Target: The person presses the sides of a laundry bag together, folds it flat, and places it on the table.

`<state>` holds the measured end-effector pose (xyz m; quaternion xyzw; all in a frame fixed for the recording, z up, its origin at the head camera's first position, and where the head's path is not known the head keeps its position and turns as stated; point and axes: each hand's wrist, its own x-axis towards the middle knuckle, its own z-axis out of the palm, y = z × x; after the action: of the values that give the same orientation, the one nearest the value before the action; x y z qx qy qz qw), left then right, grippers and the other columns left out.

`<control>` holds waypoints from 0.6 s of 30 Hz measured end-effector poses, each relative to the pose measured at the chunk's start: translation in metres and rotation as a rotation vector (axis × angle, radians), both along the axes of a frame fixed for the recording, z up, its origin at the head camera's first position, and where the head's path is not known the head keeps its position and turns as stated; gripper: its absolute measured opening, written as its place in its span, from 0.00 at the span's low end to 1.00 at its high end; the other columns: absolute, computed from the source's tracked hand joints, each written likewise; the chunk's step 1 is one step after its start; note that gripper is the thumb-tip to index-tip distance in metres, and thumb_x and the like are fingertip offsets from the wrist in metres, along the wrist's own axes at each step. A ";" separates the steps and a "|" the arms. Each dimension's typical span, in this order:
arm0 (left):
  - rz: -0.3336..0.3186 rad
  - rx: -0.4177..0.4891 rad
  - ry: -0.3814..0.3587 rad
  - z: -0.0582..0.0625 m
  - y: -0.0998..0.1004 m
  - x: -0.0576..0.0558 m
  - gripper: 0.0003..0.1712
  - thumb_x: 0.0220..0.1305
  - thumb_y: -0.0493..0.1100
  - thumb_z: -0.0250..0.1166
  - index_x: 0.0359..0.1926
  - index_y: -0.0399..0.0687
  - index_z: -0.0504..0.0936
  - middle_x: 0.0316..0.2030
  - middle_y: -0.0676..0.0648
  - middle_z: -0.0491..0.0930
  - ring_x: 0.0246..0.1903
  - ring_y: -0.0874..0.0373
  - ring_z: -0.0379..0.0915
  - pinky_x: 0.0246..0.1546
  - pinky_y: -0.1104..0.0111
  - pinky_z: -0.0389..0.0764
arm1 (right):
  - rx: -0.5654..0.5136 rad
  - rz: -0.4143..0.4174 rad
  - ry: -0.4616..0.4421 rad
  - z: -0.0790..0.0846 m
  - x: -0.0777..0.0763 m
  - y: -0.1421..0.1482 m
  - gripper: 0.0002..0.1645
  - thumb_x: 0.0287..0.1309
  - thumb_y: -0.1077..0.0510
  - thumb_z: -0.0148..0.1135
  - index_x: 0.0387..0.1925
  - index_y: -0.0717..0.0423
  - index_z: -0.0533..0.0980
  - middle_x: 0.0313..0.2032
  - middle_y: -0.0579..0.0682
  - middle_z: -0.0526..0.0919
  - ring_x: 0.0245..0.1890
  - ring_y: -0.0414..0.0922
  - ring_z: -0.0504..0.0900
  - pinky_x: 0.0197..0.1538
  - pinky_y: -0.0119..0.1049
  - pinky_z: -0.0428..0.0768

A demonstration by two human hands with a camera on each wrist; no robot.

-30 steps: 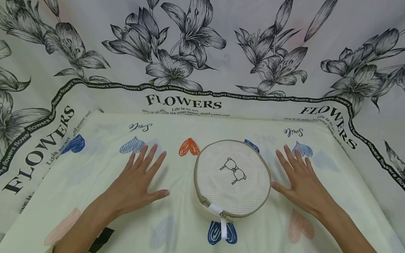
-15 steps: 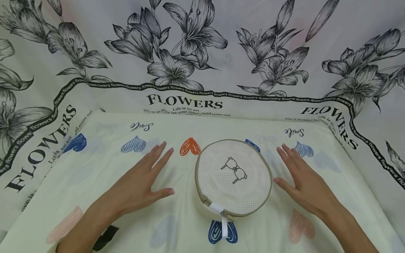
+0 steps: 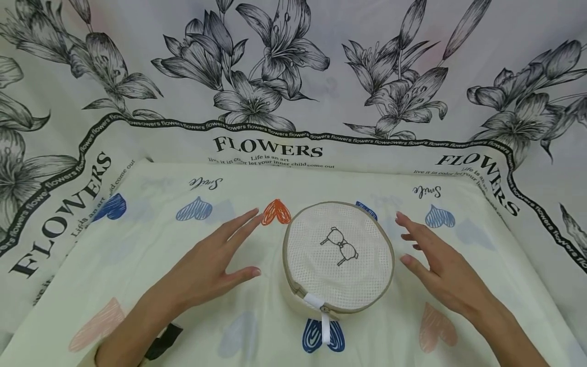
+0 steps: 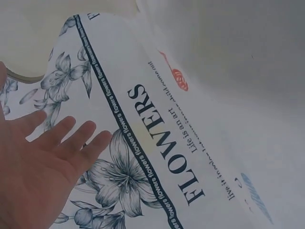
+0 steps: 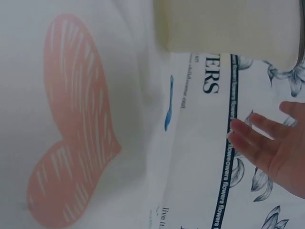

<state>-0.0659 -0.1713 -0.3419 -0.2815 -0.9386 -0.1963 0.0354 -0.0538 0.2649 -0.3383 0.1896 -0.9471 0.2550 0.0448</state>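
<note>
Head view: moderate, diffuse light, source direction indeterminate; tablecloth (image 3: pixel 266 260) pale and bright toward 6 o'clock, wall cloth (image 3: pixel 327 97) greyer toward 12, with faint, soft-edged shadow by the bag (image 3: pixel 338 267) at its 7 o'clock. Left wrist view: dim, hazy, low contrast, greying toward 2 o'clock, small lettering (image 4: pixel 182 129) soft. Right wrist view: likewise dim, with blurred grey shading across the middle and the pink heart (image 5: pixel 78 119) slightly soft-edged.

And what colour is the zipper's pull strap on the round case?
The pull strap is white, best seen in the head view.
</note>
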 end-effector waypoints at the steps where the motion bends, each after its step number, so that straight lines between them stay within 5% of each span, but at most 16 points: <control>1: -0.002 0.009 -0.009 0.000 0.001 0.000 0.55 0.60 0.67 0.66 0.79 0.72 0.42 0.77 0.58 0.48 0.71 0.52 0.59 0.61 0.48 0.73 | -0.017 0.010 -0.004 0.001 0.000 -0.001 0.44 0.69 0.54 0.59 0.78 0.31 0.49 0.71 0.42 0.64 0.56 0.49 0.79 0.49 0.58 0.79; 13: -0.122 0.169 -0.031 0.002 0.021 -0.004 0.47 0.63 0.60 0.67 0.77 0.69 0.53 0.72 0.56 0.61 0.68 0.55 0.65 0.61 0.52 0.74 | -0.205 0.041 -0.076 0.013 0.003 -0.020 0.42 0.70 0.59 0.58 0.77 0.31 0.53 0.63 0.43 0.75 0.42 0.36 0.84 0.41 0.33 0.81; 18: -0.139 0.256 -0.081 0.003 0.029 -0.003 0.45 0.63 0.56 0.69 0.76 0.72 0.56 0.67 0.61 0.67 0.57 0.61 0.73 0.53 0.57 0.80 | -0.334 0.063 -0.129 0.016 0.002 -0.025 0.42 0.66 0.60 0.63 0.75 0.33 0.58 0.60 0.49 0.77 0.36 0.38 0.85 0.37 0.33 0.84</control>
<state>-0.0693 -0.1424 -0.3385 -0.3307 -0.8849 -0.3275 0.0196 -0.0515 0.2394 -0.3220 0.1924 -0.8860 0.4218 0.0070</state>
